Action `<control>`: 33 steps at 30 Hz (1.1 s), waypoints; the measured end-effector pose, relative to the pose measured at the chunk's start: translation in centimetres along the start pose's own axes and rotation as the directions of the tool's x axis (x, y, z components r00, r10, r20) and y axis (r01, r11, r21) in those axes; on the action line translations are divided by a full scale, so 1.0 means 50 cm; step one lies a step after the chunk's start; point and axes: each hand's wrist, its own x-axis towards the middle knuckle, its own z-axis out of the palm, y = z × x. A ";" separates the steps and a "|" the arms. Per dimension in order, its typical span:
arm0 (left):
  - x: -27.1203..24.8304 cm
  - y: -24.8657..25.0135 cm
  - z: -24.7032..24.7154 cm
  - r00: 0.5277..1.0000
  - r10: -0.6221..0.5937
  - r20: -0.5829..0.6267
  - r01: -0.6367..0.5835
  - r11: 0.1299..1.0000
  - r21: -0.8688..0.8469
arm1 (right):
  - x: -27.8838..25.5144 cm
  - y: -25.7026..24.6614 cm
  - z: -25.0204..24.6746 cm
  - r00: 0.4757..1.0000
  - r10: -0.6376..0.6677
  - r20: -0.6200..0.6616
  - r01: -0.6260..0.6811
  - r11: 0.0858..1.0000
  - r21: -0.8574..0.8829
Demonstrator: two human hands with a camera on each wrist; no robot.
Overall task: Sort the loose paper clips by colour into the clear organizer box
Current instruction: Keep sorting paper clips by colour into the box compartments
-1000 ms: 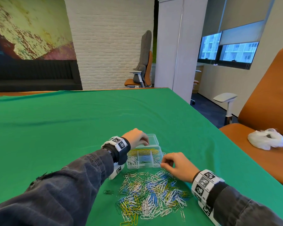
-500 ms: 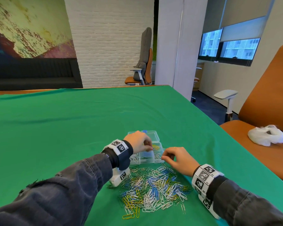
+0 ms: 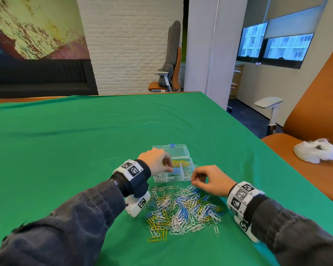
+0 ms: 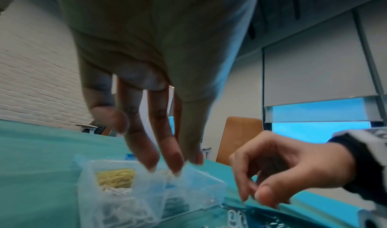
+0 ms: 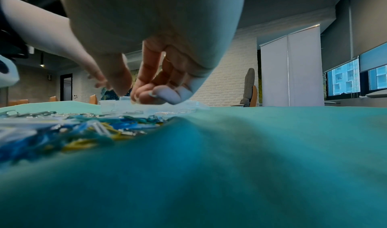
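Paper clips (image 3: 181, 210) are lying heaped at 6 o'clock of the clear organizer box (image 3: 173, 169), which is already holding sorted colours. Left hand (image 3: 157, 162) is hovering over it, fingers extended, apparently dropping. Right hand (image 3: 210, 180) is curling at the heap's edge; whether it is pinching anything, I cannot tell. Next: picking one colour.
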 end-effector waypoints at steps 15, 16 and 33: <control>-0.114 0.004 0.019 0.899 -0.225 0.375 0.166 0.969 0.183 | -0.001 0.007 -0.002 0.992 0.096 0.085 -0.079 0.981 -0.177; -0.115 0.003 0.020 0.897 -0.229 0.379 0.166 0.967 0.192 | -0.001 0.006 -0.003 0.989 0.111 0.099 -0.090 0.977 -0.194; -0.099 0.020 0.030 0.971 -0.064 0.230 0.071 0.997 -0.022 | -0.001 0.000 0.002 0.998 -0.034 0.059 0.035 0.999 -0.014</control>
